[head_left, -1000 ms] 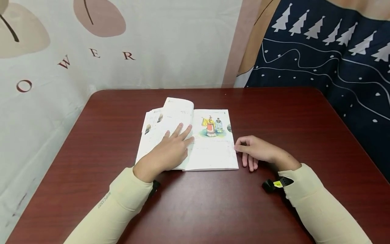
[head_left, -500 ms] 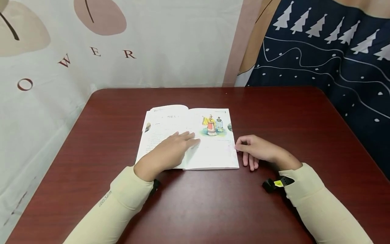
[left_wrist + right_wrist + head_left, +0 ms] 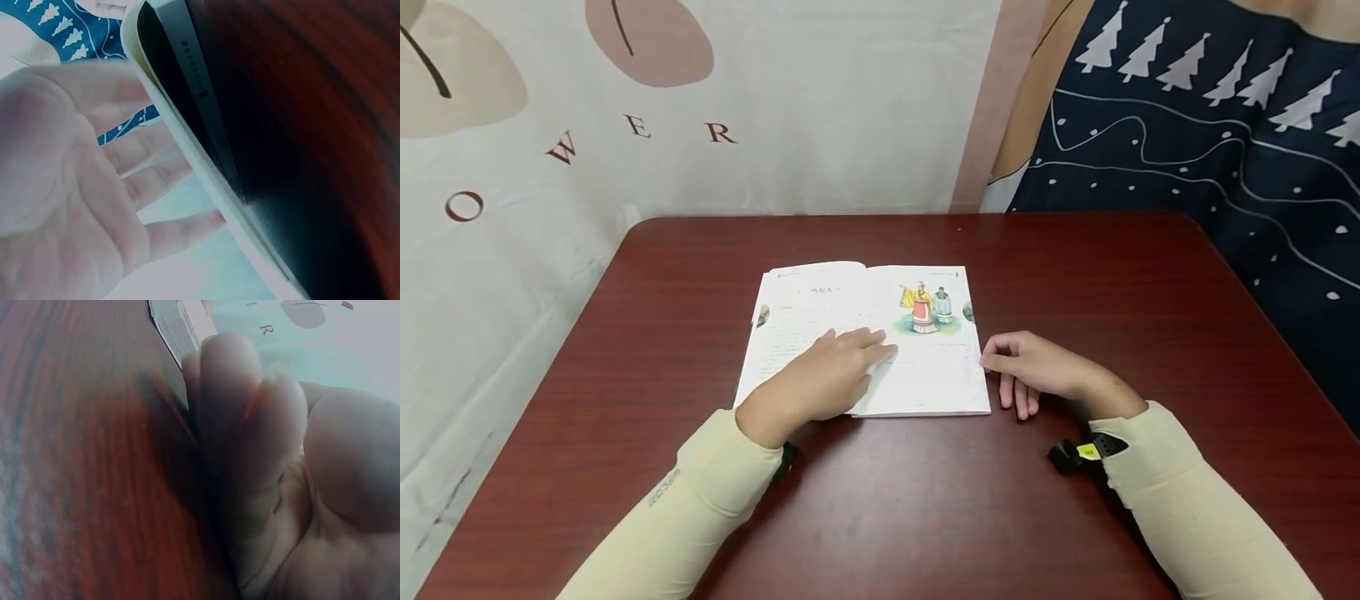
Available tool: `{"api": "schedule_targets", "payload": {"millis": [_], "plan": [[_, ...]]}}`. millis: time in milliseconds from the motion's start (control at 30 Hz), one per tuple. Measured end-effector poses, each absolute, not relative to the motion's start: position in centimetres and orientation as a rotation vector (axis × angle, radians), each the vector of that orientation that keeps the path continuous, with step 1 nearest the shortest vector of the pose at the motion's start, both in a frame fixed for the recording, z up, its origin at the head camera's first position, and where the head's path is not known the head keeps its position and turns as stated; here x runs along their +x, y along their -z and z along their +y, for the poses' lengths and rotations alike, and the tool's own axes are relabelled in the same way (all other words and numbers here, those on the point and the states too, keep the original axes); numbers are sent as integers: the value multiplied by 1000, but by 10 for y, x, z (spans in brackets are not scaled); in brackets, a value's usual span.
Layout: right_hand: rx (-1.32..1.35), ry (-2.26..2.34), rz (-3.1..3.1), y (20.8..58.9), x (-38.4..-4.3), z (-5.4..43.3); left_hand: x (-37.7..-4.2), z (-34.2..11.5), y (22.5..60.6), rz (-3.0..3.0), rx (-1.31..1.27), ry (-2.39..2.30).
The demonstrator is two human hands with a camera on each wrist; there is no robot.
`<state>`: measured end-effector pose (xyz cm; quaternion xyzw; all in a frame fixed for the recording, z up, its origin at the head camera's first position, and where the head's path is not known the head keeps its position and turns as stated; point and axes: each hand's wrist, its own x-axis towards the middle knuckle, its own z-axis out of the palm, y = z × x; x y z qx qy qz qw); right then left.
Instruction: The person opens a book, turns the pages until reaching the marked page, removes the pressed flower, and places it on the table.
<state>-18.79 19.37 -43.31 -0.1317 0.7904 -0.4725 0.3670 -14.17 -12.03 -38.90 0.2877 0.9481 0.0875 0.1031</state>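
Note:
An open book (image 3: 925, 379) lies on the table, with printed text on the left page and a colour picture of two robed figures on the right one. My left hand (image 3: 823, 375) rests across the lower middle of it, fingers spread and reaching over the fold. In the left wrist view its palm (image 3: 69, 181) faces the camera, beside the book's lower edge (image 3: 200, 165). My right hand (image 3: 1033, 367) rests on the table at the book's right edge. Its fingers curl loosely, with thumb and forefinger tips right at the page edge; the right wrist view shows nothing inside the curled fingers (image 3: 231, 381).
The dark red wooden table (image 3: 910, 508) extends around the book on all sides. Behind it hang a pale cloth with printed letters (image 3: 820, 108) and a navy cloth with white trees (image 3: 1180, 158). Dark straps sit at both wrists.
The page that stood raised at the fold has come down flat onto the left side. My left hand's fingers have shifted slightly right and toward me. The right hand has stayed in place.

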Motion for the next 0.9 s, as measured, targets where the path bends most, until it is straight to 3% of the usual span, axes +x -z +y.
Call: {"api": "schedule_targets", "payload": {"millis": [900], "plan": [[-324, 1234, 2018, 431, -187, 193, -138, -114, 392, 2735, 787, -215]]}}
